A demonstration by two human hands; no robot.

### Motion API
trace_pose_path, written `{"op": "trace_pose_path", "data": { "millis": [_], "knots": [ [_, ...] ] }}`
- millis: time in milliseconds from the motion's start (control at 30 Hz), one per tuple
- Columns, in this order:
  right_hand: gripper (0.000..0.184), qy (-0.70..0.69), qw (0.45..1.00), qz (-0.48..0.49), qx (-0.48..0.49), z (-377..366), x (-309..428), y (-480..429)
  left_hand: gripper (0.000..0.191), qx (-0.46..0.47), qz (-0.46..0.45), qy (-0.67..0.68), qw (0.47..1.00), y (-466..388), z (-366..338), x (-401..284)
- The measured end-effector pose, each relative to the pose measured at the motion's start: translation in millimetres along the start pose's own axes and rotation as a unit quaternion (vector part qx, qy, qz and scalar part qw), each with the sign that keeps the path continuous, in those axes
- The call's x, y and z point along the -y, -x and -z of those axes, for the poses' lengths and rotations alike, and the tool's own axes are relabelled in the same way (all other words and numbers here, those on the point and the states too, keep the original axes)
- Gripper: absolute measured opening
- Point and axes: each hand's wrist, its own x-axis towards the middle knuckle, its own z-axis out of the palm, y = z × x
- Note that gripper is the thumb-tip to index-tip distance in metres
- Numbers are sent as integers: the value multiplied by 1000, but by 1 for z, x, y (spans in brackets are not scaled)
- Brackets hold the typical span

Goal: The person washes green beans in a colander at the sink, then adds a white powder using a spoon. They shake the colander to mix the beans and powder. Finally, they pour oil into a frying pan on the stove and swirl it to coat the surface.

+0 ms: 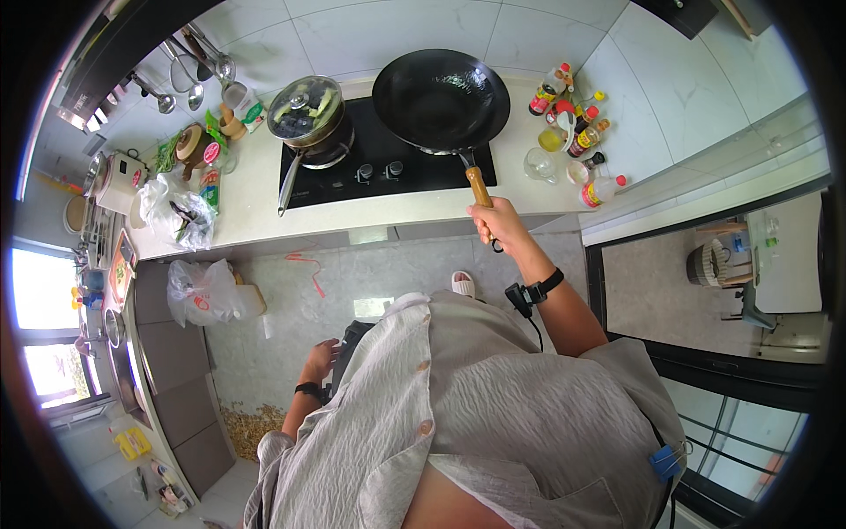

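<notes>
My right hand (500, 222) grips the wooden handle (477, 185) of a black wok (439, 99). The wok sits over the right side of a black glass cooktop (390, 188), and its inside has a wet or oily sheen. On the left burner stands a long-handled pot (324, 149) under a glass lid (301, 99); green and dark food shows through the glass. My left hand (322, 357) hangs low at my side near a black pack or bag (348, 347). Its fingers are partly hidden, and whether they hold anything is unclear.
Sauce bottles (585, 140), a glass jug (540, 165) and a jar of yellowish oil (552, 139) crowd the counter's right end. Leftward lie a plastic bag (177, 210) and a lidded clay pot (192, 145). Ladles (195, 96) hang on the wall. Another plastic bag (205, 291) rests below.
</notes>
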Motion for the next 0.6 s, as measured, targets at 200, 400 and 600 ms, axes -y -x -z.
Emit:
{"op": "trace_pose_path", "data": {
  "millis": [200, 400, 600],
  "knots": [
    [18, -3, 999, 8, -32, 19, -4, 11, 37, -31, -81, -123, 989, 19, -3, -8],
    [20, 16, 999, -10, -38, 29, -19, 44, 40, -52, -133, -120, 982, 1, -12, 30],
    [22, 8, 1000, -6, -21, 8, -23, 32, 38, 5, -30, -84, 996, -9, -4, 7]
  ]
}}
